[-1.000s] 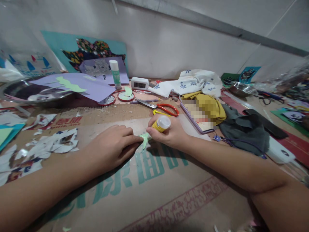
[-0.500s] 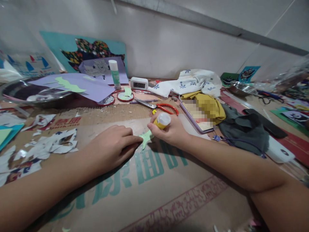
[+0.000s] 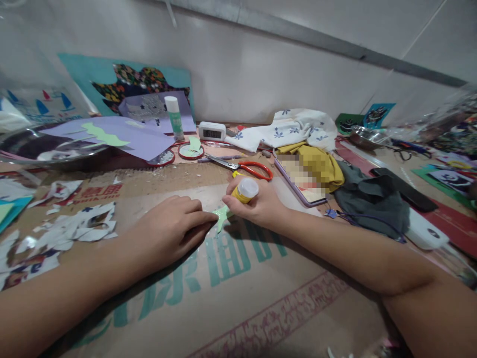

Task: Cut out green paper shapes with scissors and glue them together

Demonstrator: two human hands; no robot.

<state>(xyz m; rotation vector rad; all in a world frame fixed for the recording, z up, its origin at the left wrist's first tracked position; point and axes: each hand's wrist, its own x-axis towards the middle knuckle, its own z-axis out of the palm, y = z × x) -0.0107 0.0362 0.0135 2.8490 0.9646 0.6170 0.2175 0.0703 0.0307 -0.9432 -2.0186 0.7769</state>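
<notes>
My right hand (image 3: 263, 204) is closed around a small yellow glue bottle (image 3: 246, 190) with a translucent whitish end that tilts up toward me. Its lower end is hidden by my fingers, over a light green paper cutout (image 3: 221, 215). Wet, shiny spots show on that cutout, which lies flat on the cardboard (image 3: 238, 303). From the left, the index fingertip of my left hand (image 3: 177, 223) presses the cutout's edge, the other fingers curled beneath. Just beyond my right hand lie scissors with red handles (image 3: 255, 170), their blades pointing left.
A metal bowl (image 3: 70, 163) bears purple paper (image 3: 145, 141) with a green cutout on it. White scraps (image 3: 80, 223) lie at left. Behind stand a glue stick (image 3: 174, 119) and a small digital clock (image 3: 212, 132). A phone (image 3: 298, 184) and cloths (image 3: 368, 201) are at right.
The view has shifted slightly, so everything sits a little further left. Both hands keep nearly the same pose, with the bottle still over the green cutout.
</notes>
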